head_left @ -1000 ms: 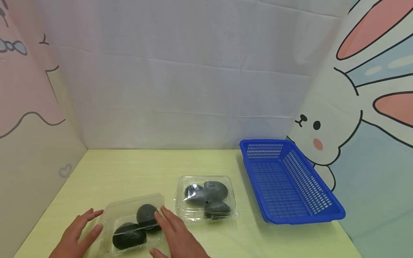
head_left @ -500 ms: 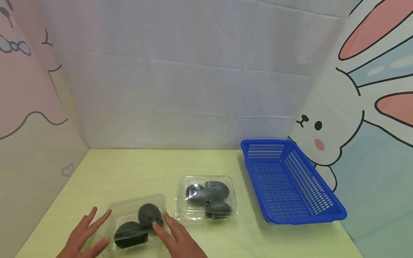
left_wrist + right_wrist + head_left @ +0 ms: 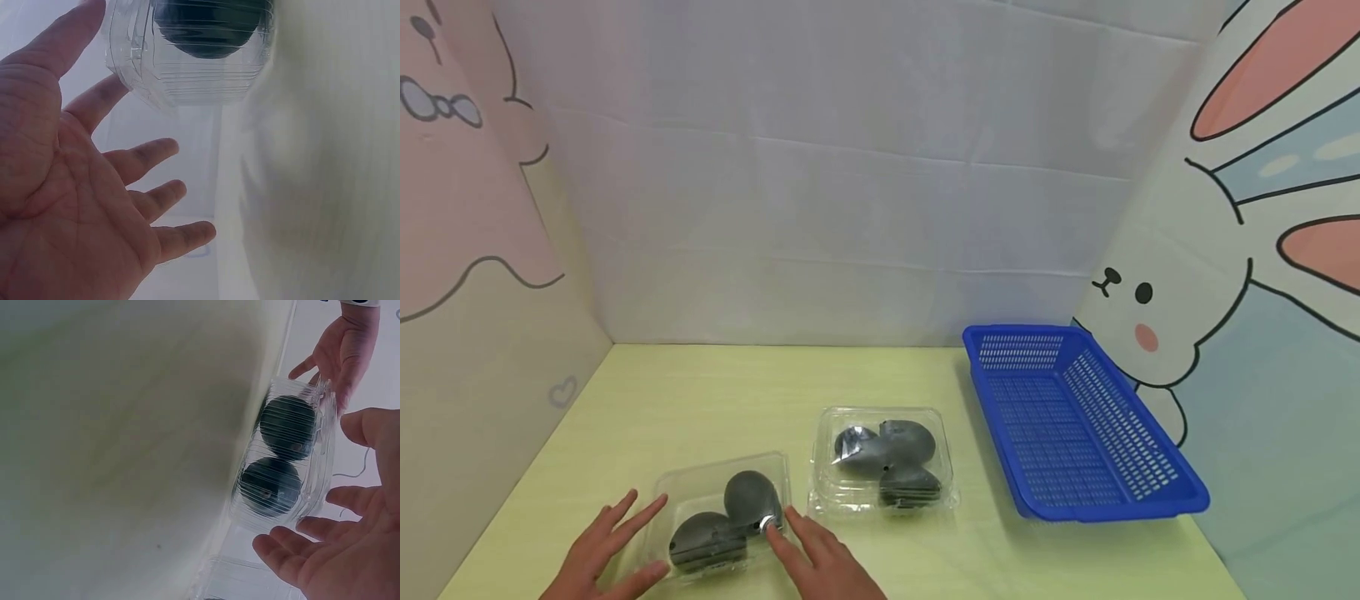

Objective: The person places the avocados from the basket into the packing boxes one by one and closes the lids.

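A clear plastic clamshell box (image 3: 688,483) sits at the front left of the table, with its lid down. Inside are two dark, smooth, rounded pieces that look like avocados (image 3: 752,496). At the box's left side my left hand (image 3: 598,554) has its fingers spread. In the left wrist view, its thumb tip and index fingertip (image 3: 115,87) reach the box's edge, the other fingers pointing past it. My right hand (image 3: 831,558) lies by the right front corner, fingers extended, fingertips right at the box's edge. In the right wrist view both hands flank the box.
To the right stands a second clear clamshell box (image 3: 823,479), lidded, with three similar dark pieces (image 3: 910,442) inside. A blue perforated plastic basket (image 3: 1041,437) is at the table's right edge. Fabric walls (image 3: 850,208) enclose the back and both sides of the pale yellow table (image 3: 715,392).
The lid's front edge, which crossed over the dark pieces, has come down onto the box. My left hand shifts slightly right, its fingers spread wider. The head view turns slightly left.
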`<move>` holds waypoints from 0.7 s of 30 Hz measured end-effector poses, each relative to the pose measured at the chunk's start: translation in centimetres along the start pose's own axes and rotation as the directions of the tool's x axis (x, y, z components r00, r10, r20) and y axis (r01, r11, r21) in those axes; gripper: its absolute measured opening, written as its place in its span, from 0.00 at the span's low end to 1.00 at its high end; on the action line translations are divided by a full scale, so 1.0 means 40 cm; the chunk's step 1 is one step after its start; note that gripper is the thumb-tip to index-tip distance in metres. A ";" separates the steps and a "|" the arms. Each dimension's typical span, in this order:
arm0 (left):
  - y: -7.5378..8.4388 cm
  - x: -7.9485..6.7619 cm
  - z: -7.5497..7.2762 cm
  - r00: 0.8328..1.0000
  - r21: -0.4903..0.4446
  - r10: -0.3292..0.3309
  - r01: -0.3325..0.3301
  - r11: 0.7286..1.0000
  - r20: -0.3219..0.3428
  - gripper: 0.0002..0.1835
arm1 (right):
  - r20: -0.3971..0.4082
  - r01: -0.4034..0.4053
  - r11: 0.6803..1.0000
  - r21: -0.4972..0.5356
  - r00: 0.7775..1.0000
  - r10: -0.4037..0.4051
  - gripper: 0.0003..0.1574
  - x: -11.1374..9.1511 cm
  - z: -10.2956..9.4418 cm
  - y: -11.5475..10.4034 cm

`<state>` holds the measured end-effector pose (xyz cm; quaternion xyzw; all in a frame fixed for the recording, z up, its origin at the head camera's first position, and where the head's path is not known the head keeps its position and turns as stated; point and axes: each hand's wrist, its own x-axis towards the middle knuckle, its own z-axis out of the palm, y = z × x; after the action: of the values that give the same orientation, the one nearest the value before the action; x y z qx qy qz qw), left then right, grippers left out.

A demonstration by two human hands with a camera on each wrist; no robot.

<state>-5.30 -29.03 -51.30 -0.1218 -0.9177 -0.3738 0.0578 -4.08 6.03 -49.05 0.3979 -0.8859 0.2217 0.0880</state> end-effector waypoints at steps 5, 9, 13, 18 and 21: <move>0.003 0.001 0.003 0.999 0.013 0.033 -0.033 0.999 -0.008 0.32 | 0.016 -0.008 0.999 0.045 1.000 0.007 0.47 0.003 -0.005 0.006; 0.022 0.011 -0.018 0.975 -0.044 -0.181 0.188 0.981 0.127 0.35 | 0.063 -0.051 0.990 0.130 0.997 0.043 0.46 0.011 -0.015 0.007; 0.041 0.018 -0.043 0.863 -0.159 -0.430 0.479 0.863 0.266 0.43 | 0.188 -0.203 0.944 0.261 0.970 0.157 0.43 0.017 -0.034 -0.004; 0.022 0.007 -0.058 0.821 -0.334 -0.403 0.543 0.771 0.404 0.38 | 0.336 -0.388 0.855 0.345 0.901 0.273 0.39 0.024 -0.055 -0.014; -0.001 -0.001 -0.059 0.806 -0.419 -0.330 0.551 0.722 0.492 0.40 | 0.321 -0.369 0.871 0.323 0.909 0.266 0.38 0.024 -0.057 -0.015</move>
<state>-5.23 -30.72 -49.63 0.0228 -0.7675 -0.5890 -0.2520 -4.34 6.10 -46.53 0.2811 -0.8837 0.3437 -0.1478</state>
